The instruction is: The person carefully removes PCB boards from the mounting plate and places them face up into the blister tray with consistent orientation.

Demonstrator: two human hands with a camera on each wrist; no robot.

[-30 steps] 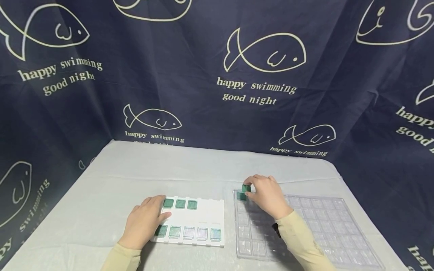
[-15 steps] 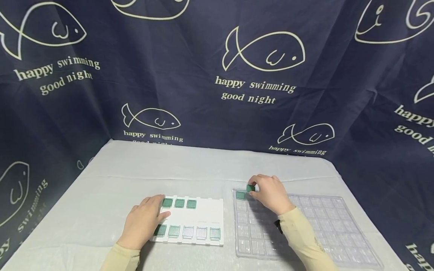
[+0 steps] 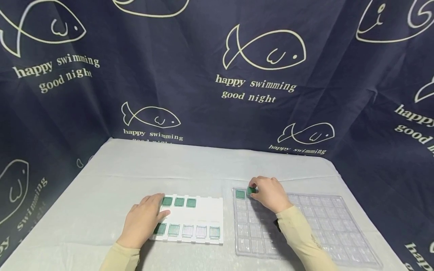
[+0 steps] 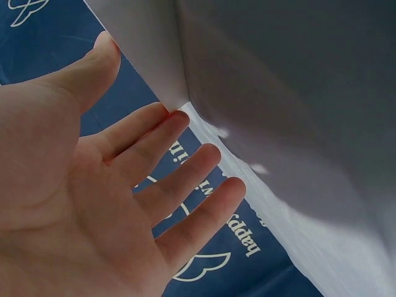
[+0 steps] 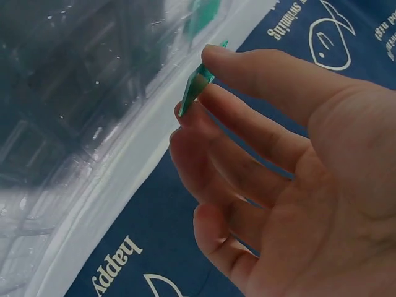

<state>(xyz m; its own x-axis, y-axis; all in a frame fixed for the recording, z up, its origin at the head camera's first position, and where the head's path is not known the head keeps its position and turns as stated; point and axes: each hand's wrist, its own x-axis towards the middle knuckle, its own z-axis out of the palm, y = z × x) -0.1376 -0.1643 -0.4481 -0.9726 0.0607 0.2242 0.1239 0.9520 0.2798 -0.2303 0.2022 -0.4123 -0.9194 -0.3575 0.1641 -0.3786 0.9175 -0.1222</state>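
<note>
1. Plastic tray, clear (image 3: 327,214), lower right of head frame; one green board (image 3: 240,194) in its upper-left cell.
2. Right hand (image 3: 269,192) pinches second green board (image 3: 251,190) just beside it; seating unclear.
3. White rack (image 3: 207,212), lower centre: boards (image 3: 191,203) visible, three above, five below.
4. Left hand (image 3: 144,218), fingers extended, covers rack's left end.
5. Right sleeve (image 3: 300,233) blocks tray cells.
</note>
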